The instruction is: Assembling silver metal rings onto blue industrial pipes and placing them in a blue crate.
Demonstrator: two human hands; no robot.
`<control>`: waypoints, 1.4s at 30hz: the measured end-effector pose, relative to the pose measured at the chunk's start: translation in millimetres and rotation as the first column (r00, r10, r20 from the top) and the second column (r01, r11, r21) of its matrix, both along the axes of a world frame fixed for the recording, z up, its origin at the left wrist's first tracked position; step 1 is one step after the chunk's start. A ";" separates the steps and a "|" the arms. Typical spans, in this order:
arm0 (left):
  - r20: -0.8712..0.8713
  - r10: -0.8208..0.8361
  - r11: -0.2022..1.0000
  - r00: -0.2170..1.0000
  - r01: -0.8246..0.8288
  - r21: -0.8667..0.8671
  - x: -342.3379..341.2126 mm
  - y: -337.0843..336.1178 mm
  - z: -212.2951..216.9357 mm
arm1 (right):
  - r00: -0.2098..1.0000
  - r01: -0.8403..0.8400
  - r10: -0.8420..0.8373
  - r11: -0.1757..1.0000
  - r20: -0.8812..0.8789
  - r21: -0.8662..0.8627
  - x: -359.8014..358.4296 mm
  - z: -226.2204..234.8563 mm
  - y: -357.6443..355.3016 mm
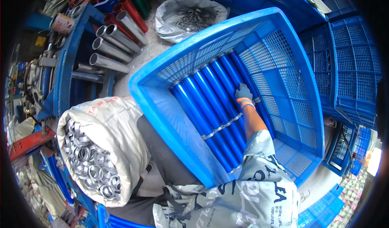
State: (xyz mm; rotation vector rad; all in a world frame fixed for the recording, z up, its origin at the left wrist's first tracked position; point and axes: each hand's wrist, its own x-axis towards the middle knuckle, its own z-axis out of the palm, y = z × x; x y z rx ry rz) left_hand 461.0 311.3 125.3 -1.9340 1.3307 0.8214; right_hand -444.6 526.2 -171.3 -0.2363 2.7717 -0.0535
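My right hand (244, 93), in a grey glove with an orange cuff, reaches down into a large blue plastic crate (150, 91). Its fingers are curled over one of the shiny blue metal tubes (207, 91) toward the crate's right side. The tubes lie side by side in two rows, end to end, with silvery rings at their ends. The underside of my hand is hidden, along with part of the tube below it. My left hand does not show.
A white woven sack (133, 135) full of silver metal rings (95, 172) stands left of the crate. Beyond are bare metal tubes (109, 62) in a blue rack and a lined basket (162, 23) of rings. Stacked blue crates (356, 62) line the right.
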 end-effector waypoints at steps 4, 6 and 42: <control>0.152 -0.096 0.994 0.984 0.102 -0.031 42.5 32.2 29.5 | 0.885 -0.183 -0.043 0.884 -0.465 -0.429 -17.3 63.5 -52.2; 0.305 -0.053 0.994 0.951 0.078 -0.072 101.9 72.9 82.8 | 0.934 -0.167 -0.164 0.583 -0.316 -0.795 5.8 125.4 -126.8; 0.211 0.533 0.845 0.819 -0.526 -0.094 280.5 203.4 207.7 | -0.243 -0.911 0.847 -0.367 -0.473 -0.189 517.2 434.9 -415.3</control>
